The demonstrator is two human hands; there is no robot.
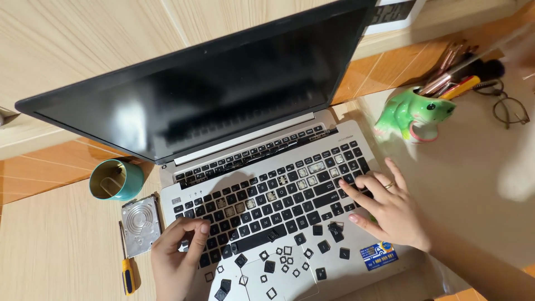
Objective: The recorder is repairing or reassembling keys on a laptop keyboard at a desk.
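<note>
While an open laptop (262, 184) sits on a pale wooden counter (50, 245) with its screen dark, a person works at its keyboard with both bare hands. Several keys are already off, leaving bare sockets in the upper rows, and loose black keycaps (278, 259) with small square clips lie scattered over the palm rest and touchpad. The left hand (175, 256) rests at the keyboard's lower left corner, fingers (198, 237) curled down onto the keys, gripping nothing visible. The right hand (390, 209), wearing a ring, is spread open on the right-side keys, empty.

The loose parts look easy to brush off the sloping edge with a wrist, and prying could likely snap a clip.

Left of the laptop lie a bare hard drive (140, 224), a yellow-handled screwdriver (127, 267) and a teal cup (116, 179). A green frog-shaped holder (412, 114) with brushes and a pair of glasses (510, 108) sit at right, below light wood panelling.
</note>
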